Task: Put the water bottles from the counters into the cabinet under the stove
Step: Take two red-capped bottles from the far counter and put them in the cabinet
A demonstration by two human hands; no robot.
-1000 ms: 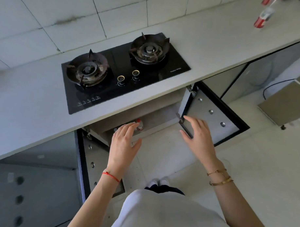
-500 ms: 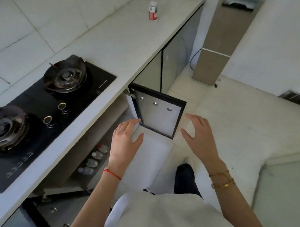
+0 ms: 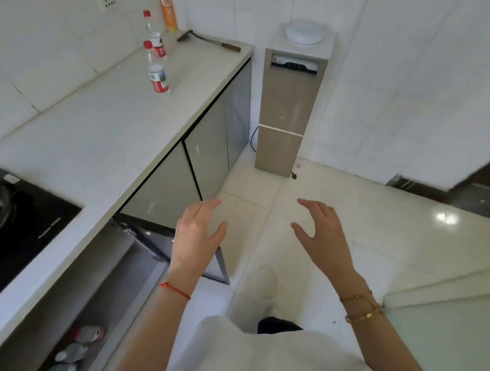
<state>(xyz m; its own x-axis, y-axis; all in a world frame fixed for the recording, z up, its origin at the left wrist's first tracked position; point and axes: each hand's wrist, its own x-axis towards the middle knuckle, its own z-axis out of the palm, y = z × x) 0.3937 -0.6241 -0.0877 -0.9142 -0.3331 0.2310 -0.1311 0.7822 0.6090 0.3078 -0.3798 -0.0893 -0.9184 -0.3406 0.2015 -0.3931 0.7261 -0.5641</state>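
Pale grey stone makes up the long worktop [image 3: 101,130], and in the head view two clear plastic water bottles with red caps and red labels stand upright on it toward its far end: the nearer bottle [image 3: 156,68] out in the open, the farther bottle [image 3: 154,33] just behind it near the tiled wall. Both hands hang in the air over the cream floor tiles [image 3: 307,187], well apart from the bottles; the left hand [image 3: 197,236] and the right hand [image 3: 322,235] each have their fingers spread and slightly curled, holding nothing. At lower left the open cabinet under the black glass stove [image 3: 20,222] shows several bottles [image 3: 77,346] already lying inside, blurred, and its dark-framed door [image 3: 164,243] swings out just below the left hand. The step in hand looks to be walking along to fetch the remaining pair. To do it well, step clear of the open door, take the nearer bottle round its middle first, then the farther one, since tall narrow bottles tip easily when brushed, and avoid knocking the orange spray can [image 3: 167,9] beyond them.
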